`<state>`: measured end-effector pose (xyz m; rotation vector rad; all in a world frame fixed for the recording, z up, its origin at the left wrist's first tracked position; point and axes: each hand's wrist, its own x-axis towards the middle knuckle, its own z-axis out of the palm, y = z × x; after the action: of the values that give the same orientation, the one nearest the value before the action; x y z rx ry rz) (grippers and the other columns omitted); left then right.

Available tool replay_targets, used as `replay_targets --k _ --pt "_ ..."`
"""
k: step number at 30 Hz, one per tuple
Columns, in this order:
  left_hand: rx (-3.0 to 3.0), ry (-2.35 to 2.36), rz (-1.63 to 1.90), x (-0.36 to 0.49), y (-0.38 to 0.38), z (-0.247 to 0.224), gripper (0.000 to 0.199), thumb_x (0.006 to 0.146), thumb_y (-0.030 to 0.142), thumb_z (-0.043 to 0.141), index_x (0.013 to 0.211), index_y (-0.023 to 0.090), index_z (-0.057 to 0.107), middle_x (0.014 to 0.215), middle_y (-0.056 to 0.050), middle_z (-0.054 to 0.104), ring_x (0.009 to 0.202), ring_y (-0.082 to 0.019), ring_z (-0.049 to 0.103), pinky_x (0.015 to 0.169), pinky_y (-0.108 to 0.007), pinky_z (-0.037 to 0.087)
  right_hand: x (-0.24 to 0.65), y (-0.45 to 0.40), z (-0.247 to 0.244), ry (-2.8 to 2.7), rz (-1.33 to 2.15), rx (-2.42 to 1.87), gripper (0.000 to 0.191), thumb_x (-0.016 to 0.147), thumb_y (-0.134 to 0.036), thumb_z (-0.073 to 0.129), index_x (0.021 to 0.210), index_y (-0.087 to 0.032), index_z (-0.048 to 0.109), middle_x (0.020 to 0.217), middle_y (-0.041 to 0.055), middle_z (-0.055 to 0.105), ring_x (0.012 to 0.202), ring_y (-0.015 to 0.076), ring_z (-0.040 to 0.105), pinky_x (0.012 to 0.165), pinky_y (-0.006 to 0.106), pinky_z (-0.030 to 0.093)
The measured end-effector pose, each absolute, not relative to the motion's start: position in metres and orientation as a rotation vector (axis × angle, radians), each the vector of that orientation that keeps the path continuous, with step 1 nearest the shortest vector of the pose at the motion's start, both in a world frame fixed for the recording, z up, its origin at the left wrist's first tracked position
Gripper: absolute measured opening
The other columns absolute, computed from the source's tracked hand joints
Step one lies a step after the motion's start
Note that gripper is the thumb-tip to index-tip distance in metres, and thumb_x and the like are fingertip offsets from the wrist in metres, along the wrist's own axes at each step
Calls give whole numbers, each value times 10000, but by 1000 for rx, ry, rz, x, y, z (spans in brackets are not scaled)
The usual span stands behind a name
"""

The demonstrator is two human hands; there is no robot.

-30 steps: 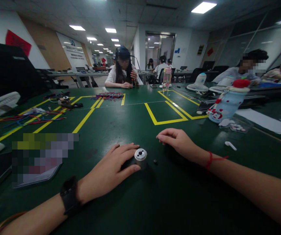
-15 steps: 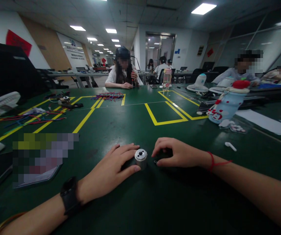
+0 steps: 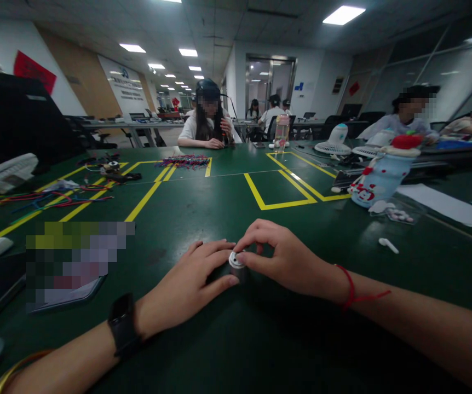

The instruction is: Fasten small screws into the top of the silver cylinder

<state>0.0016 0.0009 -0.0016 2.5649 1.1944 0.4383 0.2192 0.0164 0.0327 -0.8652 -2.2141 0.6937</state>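
Note:
A small silver metal cylinder (image 3: 236, 269) stands upright on the dark green table (image 3: 203, 213), with holes in its top face. My left hand (image 3: 195, 284) lies at its left side, with the thumb in front and the fingers behind, steadying it. From the right, my right hand (image 3: 279, 254) reaches over the cylinder, thumb and index finger pinched together at the top face. Whatever sits between those fingertips is too small and hidden to make out.
A white earbud (image 3: 388, 245), a blue bottle with a red lid (image 3: 386, 172) and a paper sheet (image 3: 445, 205) lie at the right. Wires (image 3: 61, 200) and a pixelated flat item (image 3: 75, 268) are at the left. A person (image 3: 208, 117) sits opposite.
My right hand has moved left, from the table beside the cylinder up onto its top. The small dark ring seen near its fingertips no longer shows on the table. My left hand stays around the cylinder.

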Motion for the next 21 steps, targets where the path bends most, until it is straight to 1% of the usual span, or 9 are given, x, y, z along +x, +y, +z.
replay_targets --k 4,6,8,11,16,21 --pt "2554 1197 437 2 0 1 345 946 414 497 1279 328 491 1404 -11 466 1276 -238 419 1098 -494 258 224 18 34 -2169 775 -862 164 832 -258 634 971 -200 696 939 28 607 736 114 529 670 252 442" --pt "2546 1204 435 2 0 1 352 945 423 496 1283 326 490 1409 -13 461 1284 -240 412 1101 -495 253 231 23 33 -2026 851 -925 203 840 -303 620 995 -188 683 909 29 615 700 111 526 633 250 434" --pt "2540 1206 434 1 1 1 364 944 437 493 1290 325 486 1416 -14 454 1297 -241 401 1102 -490 258 240 32 28 -1850 929 -1008 220 852 -335 592 973 -169 673 818 22 619 657 112 520 597 251 424" --pt "2542 1205 428 1 1 0 378 947 445 483 1308 332 478 1422 -14 452 1305 -244 398 1102 -492 257 253 49 14 -1680 1010 -1110 236 840 -369 587 876 -152 675 686 2 590 581 107 492 542 250 395" --pt "2544 1225 409 0 2 -1 401 948 455 476 1333 342 451 1433 -10 449 1320 -247 383 1110 -517 225 262 64 -2 -1553 1061 -1154 293 843 -416 563 865 -145 673 673 -4 575 547 95 477 498 239 355" --pt "2547 1220 395 -1 2 -2 397 947 463 476 1327 353 452 1435 1 446 1323 -242 380 1117 -518 207 259 62 -2 -1638 1051 -1159 264 834 -392 583 847 -148 682 664 -6 583 556 100 487 519 239 372"
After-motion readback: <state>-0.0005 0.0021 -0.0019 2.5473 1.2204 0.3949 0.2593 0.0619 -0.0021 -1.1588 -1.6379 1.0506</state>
